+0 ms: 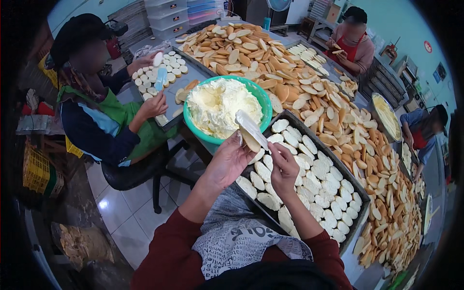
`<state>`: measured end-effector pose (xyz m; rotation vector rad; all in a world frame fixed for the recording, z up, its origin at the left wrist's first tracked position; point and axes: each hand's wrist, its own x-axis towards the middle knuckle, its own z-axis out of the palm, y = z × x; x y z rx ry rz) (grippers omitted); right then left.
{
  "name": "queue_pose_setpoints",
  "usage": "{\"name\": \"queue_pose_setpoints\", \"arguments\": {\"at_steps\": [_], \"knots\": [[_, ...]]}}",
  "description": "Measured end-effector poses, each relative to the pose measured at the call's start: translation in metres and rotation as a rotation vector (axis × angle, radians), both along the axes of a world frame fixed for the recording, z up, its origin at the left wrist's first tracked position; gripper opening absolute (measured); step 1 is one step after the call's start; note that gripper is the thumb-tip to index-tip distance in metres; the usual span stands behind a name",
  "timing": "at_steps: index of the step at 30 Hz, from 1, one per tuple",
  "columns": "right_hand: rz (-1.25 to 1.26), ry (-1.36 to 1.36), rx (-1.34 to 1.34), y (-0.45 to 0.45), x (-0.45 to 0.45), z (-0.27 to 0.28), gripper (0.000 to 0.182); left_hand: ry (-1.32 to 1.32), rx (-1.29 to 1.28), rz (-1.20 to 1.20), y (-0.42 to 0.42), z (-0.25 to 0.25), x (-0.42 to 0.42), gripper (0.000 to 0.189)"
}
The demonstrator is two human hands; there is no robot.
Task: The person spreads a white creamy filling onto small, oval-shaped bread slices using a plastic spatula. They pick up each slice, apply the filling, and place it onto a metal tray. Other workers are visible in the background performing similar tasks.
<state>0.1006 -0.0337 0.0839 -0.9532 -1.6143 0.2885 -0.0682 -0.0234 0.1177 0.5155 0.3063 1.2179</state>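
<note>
My left hand [230,161] grips an oval slice of bread [249,142] between thumb and fingers. A spatula [250,127], its pale blade smeared with cream, lies against that slice, and my right hand [284,168] is shut on its handle end. Most of the handle is hidden in my fingers. Just beyond my hands stands a green plastic bowl [267,105] heaped with pale yellow cream [221,101]. Under my right hand and forearm, a dark metal baking tray [353,230] holds rows of cream-coated bread slices [311,181], partly covered by my arm.
A large pile of oval bread slices [326,108] spreads over the table beyond the tray. At left, a person in a green apron [123,112] spreads slices with a blue spatula [161,79] over another tray [174,125]. Two more people work across the table, near a cream-filled metal bowl [386,116].
</note>
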Motion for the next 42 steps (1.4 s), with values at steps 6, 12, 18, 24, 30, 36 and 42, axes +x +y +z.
{"name": "queue_pose_setpoints", "arguments": {"at_steps": [6, 12, 18, 24, 30, 36, 42], "knots": [[-0.102, -0.254, 0.227, -0.002, 0.023, 0.001, 0.063, -0.056, -0.008, -0.016, 0.000, 0.005, -0.005, 0.043], [-0.182, -0.475, 0.288, -0.020, 0.060, 0.020, 0.062, -0.131, -0.013, 0.032, 0.007, -0.001, -0.019, 0.038], [-0.168, -0.459, 0.279, -0.028, 0.051, 0.046, 0.064, 0.034, 0.055, 0.079, 0.005, -0.001, -0.009, 0.039], [-0.190, -0.584, 0.326, -0.042, 0.063, 0.041, 0.060, 0.008, 0.059, 0.108, 0.003, 0.005, -0.013, 0.043], [-0.320, -0.605, 0.450, -0.029, 0.058, 0.030, 0.053, -0.145, -0.030, -0.091, -0.007, 0.007, 0.002, 0.048], [-0.391, -0.640, 0.477, -0.001, 0.052, 0.040, 0.056, -0.099, 0.015, -0.192, -0.009, -0.005, 0.009, 0.046], [-0.318, -0.425, 0.236, -0.018, 0.052, 0.043, 0.065, 0.047, 0.031, 0.012, -0.004, -0.001, 0.004, 0.043]]}}
